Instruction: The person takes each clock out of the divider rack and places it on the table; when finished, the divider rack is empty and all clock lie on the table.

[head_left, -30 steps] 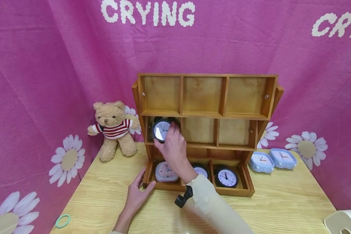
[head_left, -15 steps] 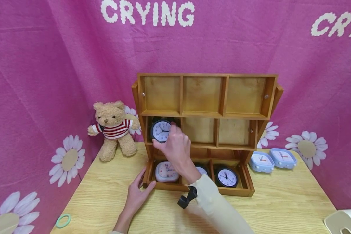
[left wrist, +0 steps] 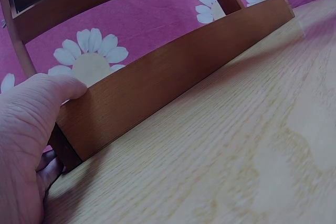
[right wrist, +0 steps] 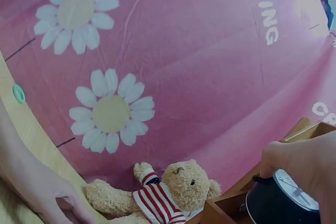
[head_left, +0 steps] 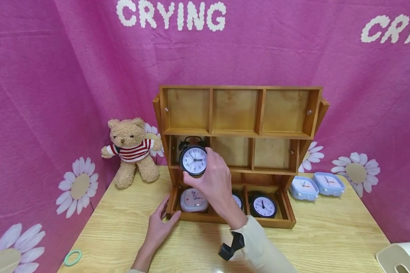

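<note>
My right hand point(head_left: 213, 176) grips a round black alarm clock point(head_left: 194, 160) with twin bells by its right side, face outward. In the head view the clock overlaps the left middle compartment of a three-tier wooden display shelf point(head_left: 239, 134). The right wrist view shows the clock's dark side point(right wrist: 278, 205) under my fingers. My left hand point(head_left: 158, 225) holds the lower left corner of the shelf, thumb on the front board point(left wrist: 157, 80), fingers at its side. A pale pinkish clock point(head_left: 193, 200) and two black clocks, one point(head_left: 264, 206) at right, sit in the bottom tier, the middle one partly hidden.
Two light-blue clocks point(head_left: 304, 188) lie on the table right of the shelf. A teddy bear point(head_left: 130, 151) in a striped sweater sits at left. A green ring point(head_left: 73, 258) lies near the left table edge, and a white object point(head_left: 401, 258) is at the front right.
My right hand has drawn the black alarm clock out of the left middle compartment, toward me and slightly right and down; its bells now show. My left hand stays at the shelf corner.
</note>
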